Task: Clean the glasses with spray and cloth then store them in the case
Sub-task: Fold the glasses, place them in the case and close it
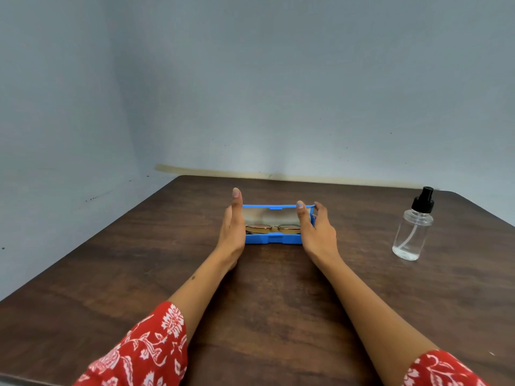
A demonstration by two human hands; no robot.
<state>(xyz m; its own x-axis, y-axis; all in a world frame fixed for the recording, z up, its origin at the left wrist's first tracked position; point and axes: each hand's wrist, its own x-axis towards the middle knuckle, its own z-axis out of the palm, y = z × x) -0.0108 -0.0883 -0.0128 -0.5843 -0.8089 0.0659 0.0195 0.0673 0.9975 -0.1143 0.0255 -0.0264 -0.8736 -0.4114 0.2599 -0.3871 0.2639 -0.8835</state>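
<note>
- At frame centre, the left hand point(233, 224) rests flat-fingered against the blue case point(274, 239)'s left end; the right hand point(313, 227) curls its fingers round the right end.
- Glasses point(271, 229) lie inside; lower the lid evenly so it doesn't pinch the frame.
- Farther right, the spray bottle point(414, 229) stands well apart on the table point(139, 260), obstructing nothing.

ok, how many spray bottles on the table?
1. The clear spray bottle with a black nozzle stands upright at the table's right side, apart from the open blue case between the two hands. The hands and forearms could hide something small.
</note>
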